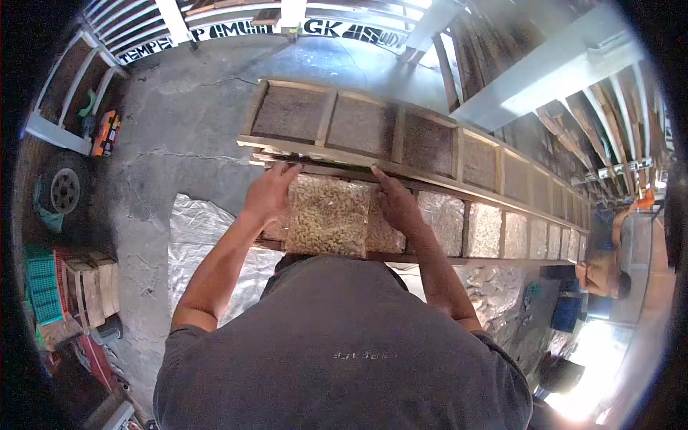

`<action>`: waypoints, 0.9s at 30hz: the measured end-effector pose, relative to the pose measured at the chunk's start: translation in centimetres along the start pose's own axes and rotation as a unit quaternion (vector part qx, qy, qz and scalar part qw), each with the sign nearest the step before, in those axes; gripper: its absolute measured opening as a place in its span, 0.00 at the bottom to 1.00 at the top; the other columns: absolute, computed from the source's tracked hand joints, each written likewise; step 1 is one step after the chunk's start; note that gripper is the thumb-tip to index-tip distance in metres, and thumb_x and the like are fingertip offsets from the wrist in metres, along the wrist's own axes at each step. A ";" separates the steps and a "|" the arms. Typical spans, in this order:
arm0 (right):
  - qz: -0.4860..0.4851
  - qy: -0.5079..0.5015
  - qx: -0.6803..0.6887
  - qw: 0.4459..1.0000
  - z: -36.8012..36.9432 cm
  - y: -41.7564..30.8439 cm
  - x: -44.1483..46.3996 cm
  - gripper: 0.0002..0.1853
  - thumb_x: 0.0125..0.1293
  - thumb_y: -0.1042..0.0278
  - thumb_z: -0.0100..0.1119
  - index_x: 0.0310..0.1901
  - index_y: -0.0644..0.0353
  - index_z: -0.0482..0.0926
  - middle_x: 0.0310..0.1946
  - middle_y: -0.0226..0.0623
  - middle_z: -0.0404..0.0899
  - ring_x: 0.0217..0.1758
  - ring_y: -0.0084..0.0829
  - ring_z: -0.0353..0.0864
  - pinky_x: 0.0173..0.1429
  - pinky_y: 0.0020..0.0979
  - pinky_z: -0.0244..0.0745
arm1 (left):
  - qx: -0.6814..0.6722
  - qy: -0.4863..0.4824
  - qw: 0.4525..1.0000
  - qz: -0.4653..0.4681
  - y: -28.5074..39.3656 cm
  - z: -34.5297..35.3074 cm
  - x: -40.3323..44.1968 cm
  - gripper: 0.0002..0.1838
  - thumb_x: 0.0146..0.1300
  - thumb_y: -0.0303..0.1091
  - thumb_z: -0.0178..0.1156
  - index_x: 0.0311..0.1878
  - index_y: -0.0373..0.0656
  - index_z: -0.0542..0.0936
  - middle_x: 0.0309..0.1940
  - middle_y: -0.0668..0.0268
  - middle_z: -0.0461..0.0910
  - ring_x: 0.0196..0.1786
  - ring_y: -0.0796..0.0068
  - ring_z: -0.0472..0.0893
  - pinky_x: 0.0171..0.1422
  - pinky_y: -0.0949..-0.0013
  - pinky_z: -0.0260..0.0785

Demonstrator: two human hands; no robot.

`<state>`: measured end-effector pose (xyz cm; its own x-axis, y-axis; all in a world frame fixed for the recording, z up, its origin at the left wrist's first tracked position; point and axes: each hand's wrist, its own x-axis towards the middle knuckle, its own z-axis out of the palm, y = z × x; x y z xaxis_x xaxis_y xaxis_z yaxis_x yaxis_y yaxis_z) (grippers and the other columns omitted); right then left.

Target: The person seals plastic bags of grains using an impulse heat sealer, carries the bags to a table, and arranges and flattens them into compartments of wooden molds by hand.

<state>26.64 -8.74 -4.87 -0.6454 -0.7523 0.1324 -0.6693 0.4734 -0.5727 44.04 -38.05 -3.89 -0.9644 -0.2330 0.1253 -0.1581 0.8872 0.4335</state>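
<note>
A flat, clear plastic bag of pale beans point(327, 215) lies before me over a long wooden rack, close against my front. My left hand point(271, 192) grips its upper left edge, fingertips curled over the rack's side. At the bag's upper right corner, my right hand point(399, 206) pinches the edge with the index finger reaching forward. More bean-filled bags point(484, 226) lie in a row to the right, in the compartments of the same rack. Behind it stands a second wooden rack point(322, 118) with divided, brownish compartments.
A silvery sheet point(204, 236) covers the concrete floor point(172, 122) at left. Beyond it are a wheel point(64, 190), a green crate point(44, 287) and a wooden crate point(97, 287). Lettered boards point(358, 32) line the far side, and a white post point(552, 72) slants at upper right.
</note>
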 end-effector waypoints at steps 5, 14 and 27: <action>0.025 -0.053 0.004 0.998 0.6 1.5 1.5 0.16 0.70 0.65 0.66 0.57 0.57 0.84 0.48 0.47 0.86 0.45 0.46 0.86 0.50 0.43 0.79 | -0.009 -0.068 0.993 0.094 -2.5 0.1 1.9 0.10 0.59 0.27 0.62 0.43 0.43 0.75 0.42 0.57 0.76 0.51 0.47 0.82 0.51 0.47 0.77; 0.120 -0.018 0.066 0.990 3.5 -3.2 -3.6 0.26 0.69 0.52 0.69 0.61 0.61 0.80 0.42 0.47 0.86 0.39 0.41 0.85 0.48 0.40 0.80 | -0.055 0.010 0.990 -0.133 4.5 4.0 -2.2 0.22 0.74 0.45 0.58 0.61 0.38 0.75 0.52 0.39 0.81 0.56 0.34 0.81 0.59 0.40 0.74; 0.033 0.016 0.242 0.970 0.1 -11.3 17.2 0.20 0.72 0.75 0.64 0.63 0.67 0.78 0.51 0.40 0.86 0.51 0.29 0.84 0.59 0.35 0.79 | -0.221 0.127 0.943 -0.212 -0.5 -7.3 10.8 0.24 0.76 0.45 0.57 0.67 0.42 0.78 0.50 0.45 0.86 0.55 0.39 0.84 0.57 0.50 0.77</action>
<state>23.11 -27.11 3.82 -0.6975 -0.7091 0.1033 -0.3797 0.2435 -0.8925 35.26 -43.89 3.73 -0.7434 -0.6674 0.0429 -0.3595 0.4529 0.8159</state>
